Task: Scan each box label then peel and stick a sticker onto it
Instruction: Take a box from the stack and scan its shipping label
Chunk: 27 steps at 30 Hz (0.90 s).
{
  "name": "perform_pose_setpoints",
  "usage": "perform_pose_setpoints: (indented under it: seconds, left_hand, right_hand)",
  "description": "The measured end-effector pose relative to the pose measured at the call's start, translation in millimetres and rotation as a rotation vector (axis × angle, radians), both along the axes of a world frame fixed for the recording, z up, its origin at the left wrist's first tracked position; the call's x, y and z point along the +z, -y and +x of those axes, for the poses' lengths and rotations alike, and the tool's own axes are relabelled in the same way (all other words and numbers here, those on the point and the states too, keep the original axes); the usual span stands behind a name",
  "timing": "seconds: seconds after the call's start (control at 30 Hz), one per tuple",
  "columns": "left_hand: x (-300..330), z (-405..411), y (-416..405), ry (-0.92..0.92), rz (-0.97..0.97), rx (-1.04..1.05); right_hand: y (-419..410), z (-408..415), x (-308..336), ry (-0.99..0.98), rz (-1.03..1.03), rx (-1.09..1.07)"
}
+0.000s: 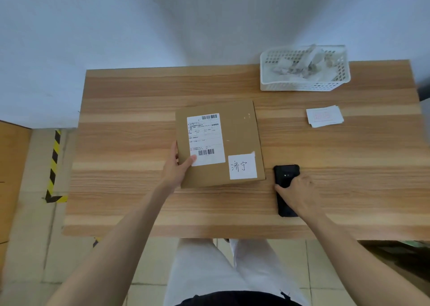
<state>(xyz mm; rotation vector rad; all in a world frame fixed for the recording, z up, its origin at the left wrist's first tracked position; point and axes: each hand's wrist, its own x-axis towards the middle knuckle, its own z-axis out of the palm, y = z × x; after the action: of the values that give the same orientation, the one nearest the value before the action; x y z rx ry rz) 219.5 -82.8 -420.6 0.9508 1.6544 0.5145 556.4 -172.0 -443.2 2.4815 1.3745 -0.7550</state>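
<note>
While the left hand point(178, 168) grips the cardboard box point(220, 144) at its left edge — thumb on the shipping label point(206, 139) — the right hand point(299, 192) curls around a black scanner point(285, 177) lying on the table point(128, 142); handwritten sticker point(242, 166) on box's near-right corner.

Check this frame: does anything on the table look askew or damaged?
The handwritten sticker near the cardboard box's right corner has its upper right corner lifted, not flat. Otherwise nothing stands out.

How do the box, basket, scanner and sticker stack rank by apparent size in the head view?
1. box
2. basket
3. scanner and sticker stack: too alike to rank.
</note>
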Motion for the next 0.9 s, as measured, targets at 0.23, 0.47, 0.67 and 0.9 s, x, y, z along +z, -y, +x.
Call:
perform_pose_setpoints:
  seconds: [0.23, 0.47, 0.67, 0.9]
  left_hand:
    - [12, -2, -8, -0.186, 0.056, -0.127]
    - [55, 13, -28, -0.711, 0.252, -0.536]
    - [91, 69, -46, -0.751, 0.457, -0.871]
    - [130, 162, -64, -0.719, 0.637, -0.954]
  right_hand:
    - [-21, 11, 23, 0.082, -0.064, 0.179]
    - [-70, 11, 82, 0.009, 0.11, 0.38]
    - [-89, 7, 130, 0.023, 0.229, 0.422]
    - [-107, 42, 157, -0.026, 0.317, 0.417]
